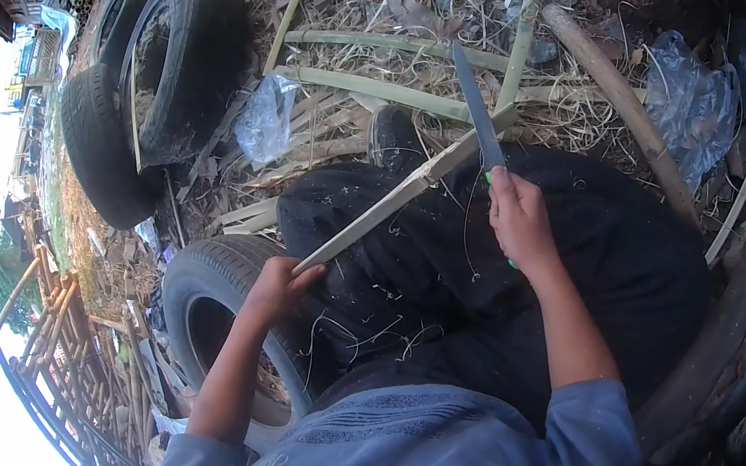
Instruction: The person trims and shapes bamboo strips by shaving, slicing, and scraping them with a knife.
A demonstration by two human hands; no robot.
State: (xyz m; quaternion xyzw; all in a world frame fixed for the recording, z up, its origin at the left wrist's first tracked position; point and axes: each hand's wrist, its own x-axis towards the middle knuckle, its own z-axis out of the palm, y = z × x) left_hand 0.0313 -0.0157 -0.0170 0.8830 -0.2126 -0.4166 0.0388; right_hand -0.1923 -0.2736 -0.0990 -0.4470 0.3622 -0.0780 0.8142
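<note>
My left hand (280, 287) is closed round the near end of a split bamboo strip (376, 214). The strip slants up and away across my dark trousers, with a knot partway along it. In my right hand (520, 217) is a knife (478, 102) with a green handle, gripped with the blade pointing forward and slightly left. The blade crosses over the strip's far end; whether it touches the wood I cannot tell. Thin shavings lie on my trousers (583, 230).
Old tyres (186, 60) are piled at the left, and another tyre (205, 278) lies beside my left arm. Bamboo strips (378, 90), shavings and plastic bags (265, 119) litter the ground ahead. A thick pole (621, 102) lies at the right.
</note>
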